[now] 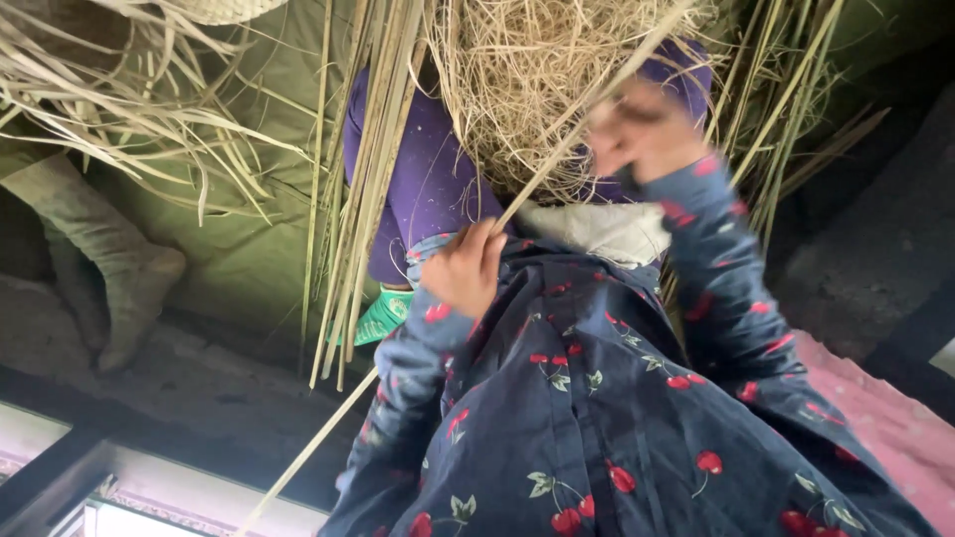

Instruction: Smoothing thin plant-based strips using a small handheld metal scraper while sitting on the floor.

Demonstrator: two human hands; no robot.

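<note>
The straw tangle [527, 89] lies between reed bundle [363, 179] and stalks [786, 109].

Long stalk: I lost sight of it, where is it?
In the head view, the long stalk runs diagonally from lower left, through the left hand, up to the blurred right hand before the straw bundle.

An olive green tarp [249, 249] covers the ground, with dark bare earth [875, 249] beside it. A grey stone ledge [199, 388] runs along the tarp's edge. Pink cloth [885, 418] lies at one side. Daylight is soft.
</note>
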